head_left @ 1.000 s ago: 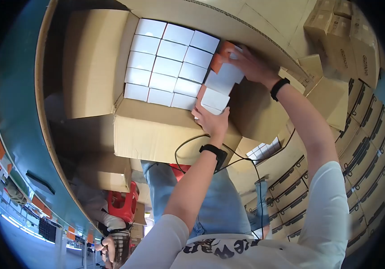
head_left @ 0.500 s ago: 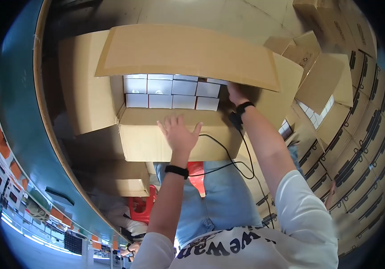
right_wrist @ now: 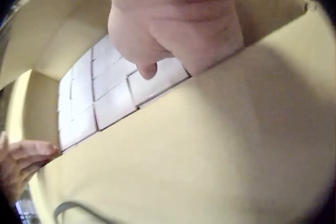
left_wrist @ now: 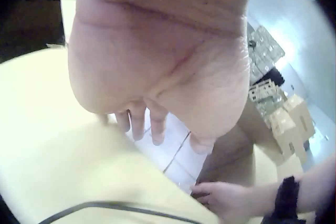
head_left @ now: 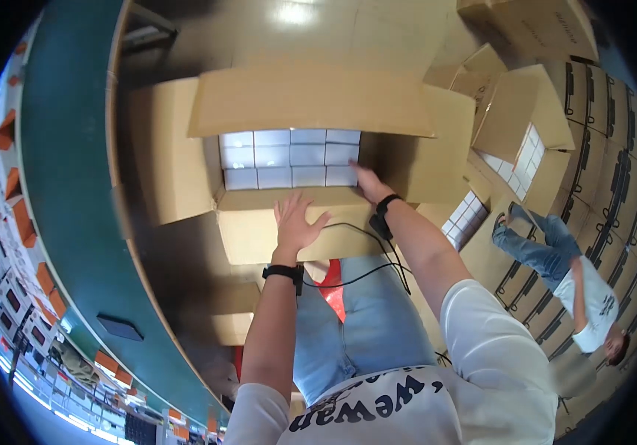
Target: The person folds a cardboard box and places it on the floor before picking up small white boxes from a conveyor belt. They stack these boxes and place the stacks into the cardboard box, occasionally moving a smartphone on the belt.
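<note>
A large cardboard carton [head_left: 274, 241] stands before me, with small white boxes [head_left: 307, 156] packed in rows inside. My left hand [head_left: 298, 226] is at the carton's near edge, its fingers spread and pointing inward. In the left wrist view, the left palm [left_wrist: 157, 61] is bare and holds nothing. My right hand [head_left: 369, 185] reaches in over the near wall at the right end of the rows. Its thumb [right_wrist: 149, 70] lies over a white box in the right wrist view, while its other fingers are hidden there. From the left wrist view, the right fingertips touch the nearest box's side.
The carton's far flap [head_left: 311, 100] leans over the back rows. A black cable [head_left: 363, 231] loops in front of the near wall. On the left runs a green tabletop [head_left: 66, 148]. More cartons [head_left: 522, 111] stand at the right, where another person [head_left: 567, 274] is.
Both hands held orange-and-white boxes at the rows' right end; they have since let go. The left drew back to the near edge; the right came nearer. The far flap now hangs over the rows.
</note>
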Tool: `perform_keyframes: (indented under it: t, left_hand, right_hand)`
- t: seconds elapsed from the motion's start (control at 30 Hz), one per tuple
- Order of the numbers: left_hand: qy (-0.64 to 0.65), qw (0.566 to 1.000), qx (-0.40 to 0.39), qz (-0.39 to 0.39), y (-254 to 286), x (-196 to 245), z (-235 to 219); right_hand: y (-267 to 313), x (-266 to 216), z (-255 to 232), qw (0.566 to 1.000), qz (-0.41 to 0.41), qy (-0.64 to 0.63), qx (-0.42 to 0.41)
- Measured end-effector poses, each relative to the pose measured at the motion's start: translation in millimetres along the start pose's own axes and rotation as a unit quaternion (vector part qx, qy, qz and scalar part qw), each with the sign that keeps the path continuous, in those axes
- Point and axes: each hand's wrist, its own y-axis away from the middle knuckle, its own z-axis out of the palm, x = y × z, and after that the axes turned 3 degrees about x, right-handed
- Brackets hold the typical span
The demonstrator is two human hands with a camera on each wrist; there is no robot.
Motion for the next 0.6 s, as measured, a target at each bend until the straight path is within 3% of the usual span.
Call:
perform_keyframes:
  t: [0.07,0.13,0.2,0.23,0.27,0.33,0.4,0.47,0.6]
  left_hand:
    - [0.096,0.994,0.035,-0.028,10,-12,-22]
    - [0.172,0.975,0.089,-0.111,48,-10,-58]
    - [0.175,0.97,0.11,-0.129,98,-32,-88]
    - [0.162,0.974,0.133,-0.089,127,-46,-101]
    - [0.163,0.971,0.052,-0.169,155,-43,-132]
    - [0.121,0.977,0.088,-0.151,218,-75,-148]
    - [0.032,0.983,0.068,-0.168,276,-131,-148]
    - [0.039,0.979,0.002,-0.201,329,-160,-171]
    - [0.118,0.965,-0.07,-0.224,409,-168,-247]
  right_hand:
    - [99,-71,23,0.961,-0.065,0.264,0.057]
    - [183,-111,48,0.881,-0.092,0.462,0.051]
    - [211,-99,54,0.816,-0.151,0.558,0.01]
    - [228,-80,51,0.772,-0.255,0.58,0.042]
    - [243,-69,47,0.717,-0.353,0.596,0.075]
    - [272,-87,60,0.737,-0.087,0.669,-0.033]
    - [270,-49,56,0.769,-0.126,0.624,-0.048]
    - [315,-58,87,0.694,-0.14,0.701,-0.085]
    - [364,-64,175,0.717,-0.229,0.65,-0.107]
